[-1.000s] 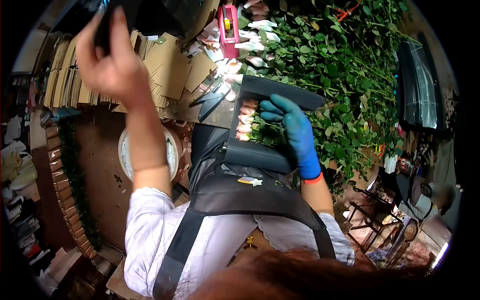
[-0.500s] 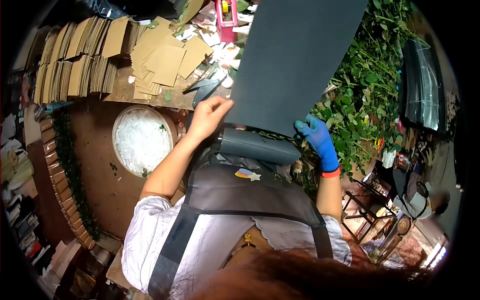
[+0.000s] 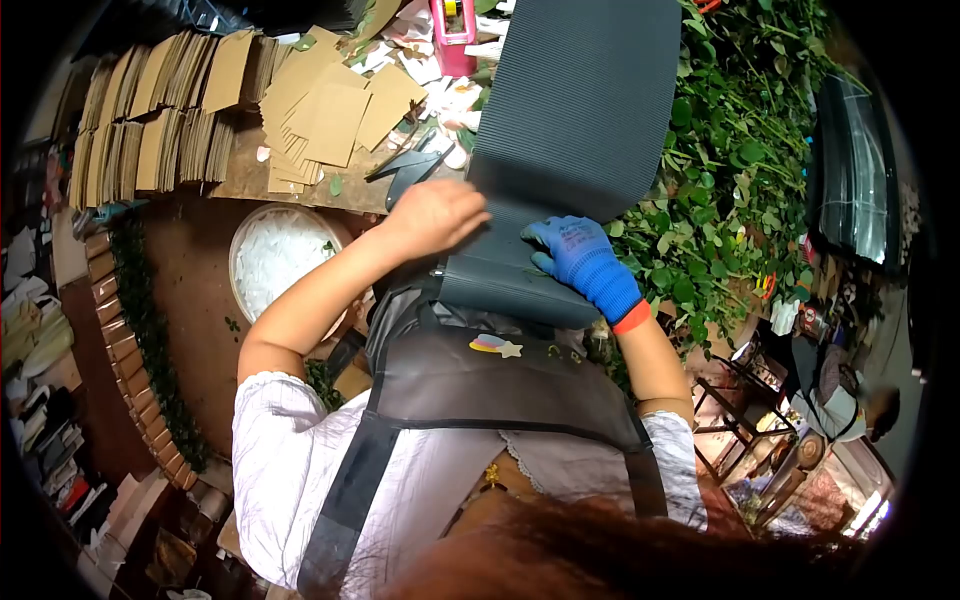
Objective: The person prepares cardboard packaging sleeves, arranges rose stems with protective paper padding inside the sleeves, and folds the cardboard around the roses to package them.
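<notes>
A dark grey ribbed sheet [image 3: 580, 100] rises in front of me and bends where it meets the flat grey surface near my apron. My left hand [image 3: 435, 217], bare, hovers at the left edge of that bend with its fingers curled together. Slight blur hides whether anything is pinched in them. My right hand [image 3: 580, 255] wears a blue glove with an orange cuff. It rests on the lower part of the grey material, thumb and fingers apart and pressing down. A dark-handled cutting tool [image 3: 412, 172] lies on the table beyond my left hand.
Stacked brown cardboard pieces [image 3: 155, 70] and loose cards [image 3: 335, 120] cover the table's left. A pink tape dispenser [image 3: 455, 40] stands behind. Leafy green stems [image 3: 740, 150] are piled at right. A round tub of white pieces [image 3: 275, 260] sits lower left.
The raised sheet has bent down toward me, its lower part now lying flat. My left hand left its corner pinch and rose slightly right; my gloved hand moved inward onto the sheet.
</notes>
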Demonstrator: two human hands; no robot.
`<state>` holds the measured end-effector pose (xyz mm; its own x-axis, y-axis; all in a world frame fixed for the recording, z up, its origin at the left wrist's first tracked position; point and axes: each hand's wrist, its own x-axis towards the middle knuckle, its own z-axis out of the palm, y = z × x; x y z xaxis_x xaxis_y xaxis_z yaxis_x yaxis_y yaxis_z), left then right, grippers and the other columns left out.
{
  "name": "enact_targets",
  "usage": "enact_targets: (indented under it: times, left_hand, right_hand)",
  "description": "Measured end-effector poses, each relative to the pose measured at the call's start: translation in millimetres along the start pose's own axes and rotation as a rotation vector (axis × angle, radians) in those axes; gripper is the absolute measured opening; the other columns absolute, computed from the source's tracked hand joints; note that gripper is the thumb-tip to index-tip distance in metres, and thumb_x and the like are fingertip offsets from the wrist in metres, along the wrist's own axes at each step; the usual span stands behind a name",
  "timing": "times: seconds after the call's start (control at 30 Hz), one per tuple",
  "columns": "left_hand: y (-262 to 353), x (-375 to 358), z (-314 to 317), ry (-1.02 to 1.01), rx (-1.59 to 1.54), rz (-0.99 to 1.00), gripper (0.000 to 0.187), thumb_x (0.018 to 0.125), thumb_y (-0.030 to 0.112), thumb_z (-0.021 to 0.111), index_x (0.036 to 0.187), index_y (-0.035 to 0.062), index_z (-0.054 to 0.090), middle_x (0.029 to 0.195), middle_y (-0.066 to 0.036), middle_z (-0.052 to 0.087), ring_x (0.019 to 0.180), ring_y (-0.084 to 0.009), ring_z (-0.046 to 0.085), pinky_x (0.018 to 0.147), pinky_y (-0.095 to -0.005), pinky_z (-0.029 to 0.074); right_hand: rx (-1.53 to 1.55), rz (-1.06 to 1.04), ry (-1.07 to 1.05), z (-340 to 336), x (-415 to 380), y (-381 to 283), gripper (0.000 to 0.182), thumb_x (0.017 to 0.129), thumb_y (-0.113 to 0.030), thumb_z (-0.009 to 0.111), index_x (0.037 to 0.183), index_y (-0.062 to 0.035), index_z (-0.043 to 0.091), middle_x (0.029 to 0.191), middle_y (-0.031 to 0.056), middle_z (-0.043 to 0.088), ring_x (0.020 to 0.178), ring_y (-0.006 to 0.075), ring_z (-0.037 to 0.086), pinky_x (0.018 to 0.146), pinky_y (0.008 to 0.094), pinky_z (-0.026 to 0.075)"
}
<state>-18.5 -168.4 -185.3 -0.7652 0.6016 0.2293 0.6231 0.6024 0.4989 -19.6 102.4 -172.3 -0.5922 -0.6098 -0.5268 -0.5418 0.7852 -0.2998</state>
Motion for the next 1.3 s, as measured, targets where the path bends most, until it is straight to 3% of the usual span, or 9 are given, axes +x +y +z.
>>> enact_targets:
  times: [0.1,0.2,0.43,0.6,0.73,0.83,1.03,1.23,1.3]
  left_hand:
    - [-3,25,22,0.046,0.201,0.476,0.043,0.093,0.033,0.065,0.128,0.0079,0.063,0.135,-0.015,0.061,0.124,-0.0322,0.059,0.103,-0.0426,0.048]
    - [-11,19,62,-0.130,0.118,0.230,0.071,0.094,0.051,0.059,0.151,0.0108,0.046,0.158,-0.016,0.040,0.148,-0.0320,0.035,0.122,-0.0473,0.026]
    - [-13,14,67,-0.192,0.084,0.197,0.085,0.089,0.068,0.057,0.152,0.0131,0.043,0.160,-0.017,0.036,0.151,-0.0309,0.028,0.121,-0.0480,0.025]
    - [-18,10,79,-0.108,0.079,0.216,0.079,0.088,0.067,0.058,0.143,0.0100,0.053,0.143,-0.018,0.050,0.134,-0.0319,0.045,0.117,-0.0499,0.029]
    - [-6,20,51,-0.506,0.089,0.087,0.088,0.088,0.071,0.055,0.152,0.0120,0.043,0.151,-0.017,0.044,0.141,-0.0323,0.041,0.116,-0.0488,0.032]
    - [-31,2,113,-0.146,-0.165,0.172,0.080,0.095,0.058,0.053,0.159,0.0140,0.031,0.163,-0.017,0.029,0.152,-0.0315,0.027,0.124,-0.0475,0.021]
    - [-31,10,104,-0.184,-0.274,0.221,0.079,0.096,0.052,0.050,0.162,0.0160,0.025,0.169,-0.017,0.016,0.157,-0.0318,0.014,0.126,-0.0523,0.008]
    - [-26,6,98,-0.169,-0.151,0.173,0.078,0.095,0.053,0.053,0.160,0.0154,0.030,0.167,-0.016,0.022,0.155,-0.0320,0.019,0.125,-0.0508,0.015]
    - [-28,3,99,-0.129,-0.134,0.199,0.076,0.095,0.052,0.054,0.158,0.0145,0.033,0.165,-0.017,0.026,0.154,-0.0322,0.022,0.124,-0.0502,0.017]
  right_hand:
    - [-0.009,0.004,0.020,-2,-2,-2,0.033,0.089,-0.036,0.068,0.117,-0.0187,0.065,0.107,0.0085,0.070,0.101,0.0285,0.068,0.089,0.0436,0.053]
    - [0.007,-0.079,0.078,-1,-7,2,0.031,0.088,-0.035,0.068,0.115,-0.0181,0.066,0.106,0.0086,0.070,0.100,0.0286,0.068,0.088,0.0438,0.053]
    - [-0.159,-0.207,0.956,-84,3,-35,0.036,0.090,-0.035,0.066,0.119,-0.0140,0.063,0.105,0.0113,0.071,0.101,0.0298,0.069,0.089,0.0438,0.053]
    - [-0.045,0.206,0.179,-88,58,-17,0.055,0.090,-0.039,0.069,0.138,-0.0141,0.055,0.115,0.0176,0.070,0.105,0.0342,0.067,0.089,0.0437,0.053]
    - [-0.032,0.013,0.281,-121,54,-45,0.065,0.086,-0.042,0.071,0.140,-0.0103,0.052,0.113,0.0168,0.069,0.102,0.0354,0.066,0.088,0.0448,0.053]
    - [-0.068,-0.478,0.828,-99,97,-99,0.052,0.084,-0.027,0.070,0.133,-0.0122,0.058,0.117,0.0056,0.066,0.107,0.0256,0.062,0.091,0.0404,0.049]
    - [-0.450,-0.326,1.001,-27,282,-152,0.031,0.093,-0.020,0.053,0.122,-0.0158,0.061,0.121,0.0062,0.061,0.124,0.0260,0.052,0.106,0.0419,0.039]
    - [-0.429,-0.546,0.486,-61,253,-146,0.033,0.089,-0.018,0.057,0.122,-0.0128,0.058,0.130,0.0091,0.061,0.127,0.0271,0.054,0.108,0.0404,0.042]
    - [-0.210,-0.757,0.899,-63,205,-142,0.035,0.087,-0.017,0.059,0.122,-0.0133,0.060,0.130,0.0074,0.062,0.123,0.0283,0.058,0.104,0.0416,0.047]
